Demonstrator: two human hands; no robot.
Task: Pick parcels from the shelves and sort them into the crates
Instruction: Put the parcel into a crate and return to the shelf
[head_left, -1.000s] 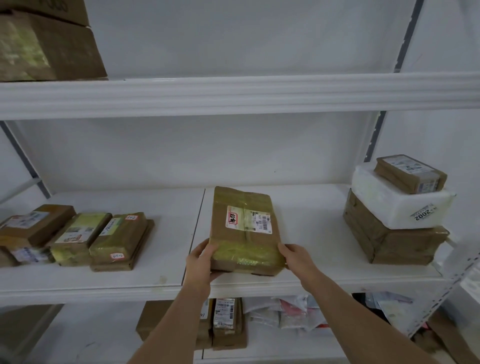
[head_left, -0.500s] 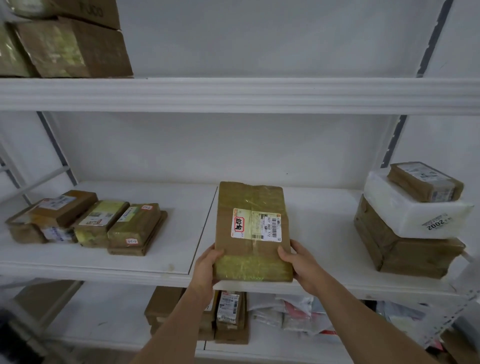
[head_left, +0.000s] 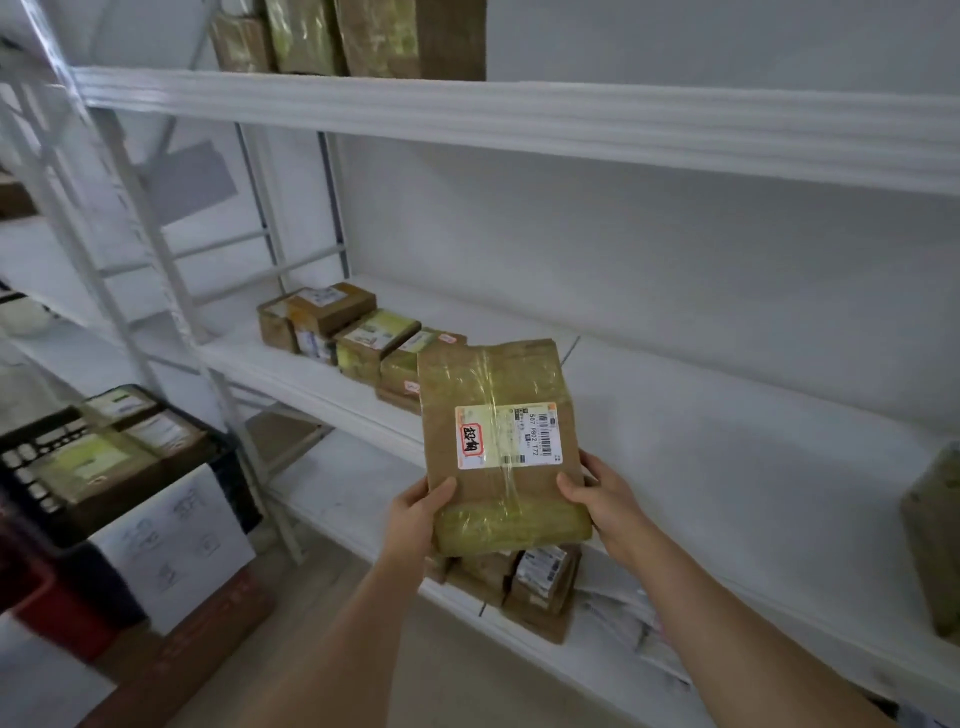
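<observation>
I hold a flat brown taped parcel (head_left: 498, 441) with a white label upright in front of the middle shelf (head_left: 727, 431). My left hand (head_left: 415, 514) grips its lower left edge and my right hand (head_left: 597, 499) its lower right edge. The parcel is off the shelf board, lifted in the air. At the left a black crate (head_left: 31, 467) holds several brown parcels. More small brown parcels (head_left: 353, 338) lie in a row on the middle shelf behind the held one.
The white upper shelf (head_left: 519, 114) carries several large brown boxes (head_left: 363, 36). The lower shelf holds brown parcels (head_left: 530, 582) and white mailers (head_left: 639, 623). A parcel (head_left: 935, 545) shows at the right edge. White shelf uprights (head_left: 156, 270) stand left, with a red crate (head_left: 47, 613) below.
The parcel has been lifted off the shelf and tilted upright toward me. My view has swung left, bringing the black crate into sight.
</observation>
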